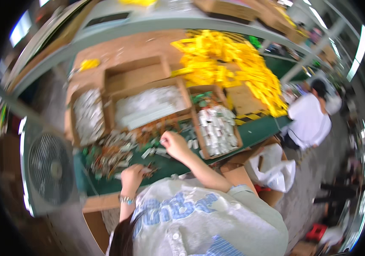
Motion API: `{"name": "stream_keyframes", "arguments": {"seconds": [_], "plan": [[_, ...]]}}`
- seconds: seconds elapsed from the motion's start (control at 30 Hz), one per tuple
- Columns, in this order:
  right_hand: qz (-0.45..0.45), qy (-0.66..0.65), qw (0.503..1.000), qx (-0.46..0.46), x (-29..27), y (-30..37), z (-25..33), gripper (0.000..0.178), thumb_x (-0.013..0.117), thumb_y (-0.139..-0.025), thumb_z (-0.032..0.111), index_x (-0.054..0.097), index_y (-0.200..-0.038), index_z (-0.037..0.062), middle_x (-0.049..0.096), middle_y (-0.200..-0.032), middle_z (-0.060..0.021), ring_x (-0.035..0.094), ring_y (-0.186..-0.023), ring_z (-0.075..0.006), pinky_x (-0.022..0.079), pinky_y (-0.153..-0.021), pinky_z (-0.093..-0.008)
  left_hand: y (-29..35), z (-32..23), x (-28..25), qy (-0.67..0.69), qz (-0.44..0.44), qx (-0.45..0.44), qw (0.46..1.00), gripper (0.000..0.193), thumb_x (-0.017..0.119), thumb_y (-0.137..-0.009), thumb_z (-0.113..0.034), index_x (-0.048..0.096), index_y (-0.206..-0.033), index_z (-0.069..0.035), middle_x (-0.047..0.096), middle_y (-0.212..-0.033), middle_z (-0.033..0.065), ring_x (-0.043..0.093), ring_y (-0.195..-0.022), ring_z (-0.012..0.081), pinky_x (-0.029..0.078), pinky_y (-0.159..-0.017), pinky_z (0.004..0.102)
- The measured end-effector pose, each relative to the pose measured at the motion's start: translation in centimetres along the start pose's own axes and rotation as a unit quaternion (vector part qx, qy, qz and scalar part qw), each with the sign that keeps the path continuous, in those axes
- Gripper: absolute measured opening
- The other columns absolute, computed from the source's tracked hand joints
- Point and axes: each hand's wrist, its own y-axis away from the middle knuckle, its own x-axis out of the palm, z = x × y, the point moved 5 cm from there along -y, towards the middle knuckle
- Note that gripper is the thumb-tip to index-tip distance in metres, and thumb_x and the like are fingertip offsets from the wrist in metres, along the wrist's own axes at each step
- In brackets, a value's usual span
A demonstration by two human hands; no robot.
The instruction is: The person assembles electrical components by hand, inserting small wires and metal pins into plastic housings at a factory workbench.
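My left hand [132, 176] is low over the green work surface [110, 186], its fingers closed at the near edge of a pile of small parts. Small brown-and-green pieces [149, 170] lie at its fingertips; blur hides whether it grips one. Farther right, my right hand [175, 145] has its fingers pinched together above loose white pieces [162, 152]. What it holds, if anything, is too small to make out. To the left spreads the mixed heap of orange, green and white wired parts [113, 152].
Behind my hands stand cardboard boxes: one with clear plastic pieces [150, 102], one with white bags [87, 115], one with rows of white parts [217, 130]. Yellow strips [221, 59] pile up beyond. A fan [51, 168] stands left; a person in white [310, 117] sits right.
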Motion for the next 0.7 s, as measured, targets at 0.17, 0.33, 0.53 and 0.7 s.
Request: {"name": "stream_keyframes", "arguments": {"seconds": [0.17, 0.33, 0.53, 0.7], "plan": [[0.114, -0.297, 0.948, 0.004, 6.9, -2.5, 2.7, 0.008, 0.057, -0.079, 0.005, 0.051, -0.084, 0.0023, 0.057, -0.071, -0.0048, 0.058, -0.065, -0.0129, 0.044, -0.057, -0.0258, 1.9, -0.7, 1.4, 0.002, 0.015, 0.056, 0.998, 0.008, 0.062, -0.066, -0.017, 0.056, -0.067, -0.01, 0.056, -0.064, 0.0049, 0.058, -0.06, 0.0241, 0.044, -0.051, 0.0356], [0.175, -0.48, 0.854, 0.101, 12.5, -3.9, 3.9, 0.026, 0.056, -0.085, 0.012, 0.042, -0.104, 0.0012, 0.055, -0.099, -0.0116, 0.059, -0.085, -0.0163, 0.045, -0.074, -0.025, 3.1, -0.4, 1.4, 0.009, 0.009, 0.02, 1.0, 0.009, 0.063, -0.066, -0.016, 0.059, -0.07, -0.01, 0.056, -0.063, 0.0039, 0.057, -0.059, 0.0237, 0.045, -0.052, 0.0352], [0.265, -0.233, 0.928, 0.123, 14.7, 0.0, -1.4, 0.042, 0.058, -0.083, 0.017, 0.044, -0.119, -0.0002, 0.051, -0.117, -0.0158, 0.055, -0.101, -0.019, 0.044, -0.083, -0.0285, 3.3, 1.6, 1.2, 0.046, -0.061, -0.082, 0.994, 0.013, 0.065, -0.067, -0.019, 0.062, -0.076, -0.009, 0.06, -0.069, 0.0058, 0.059, -0.062, 0.0238, 0.046, -0.054, 0.0341], [0.339, -0.229, 0.91, 0.068, 11.6, 2.9, -0.5, 0.02, 0.059, -0.083, 0.017, 0.06, -0.095, 0.0013, 0.064, -0.081, -0.0049, 0.058, -0.074, -0.0109, 0.045, -0.067, -0.0247, 2.0, 3.4, 1.7, 0.075, -0.043, -0.166, 0.982, 0.035, 0.068, -0.069, -0.022, 0.046, -0.093, -0.009, 0.061, -0.069, 0.0083, 0.06, -0.065, 0.0282, 0.045, -0.055, 0.0368]]}}
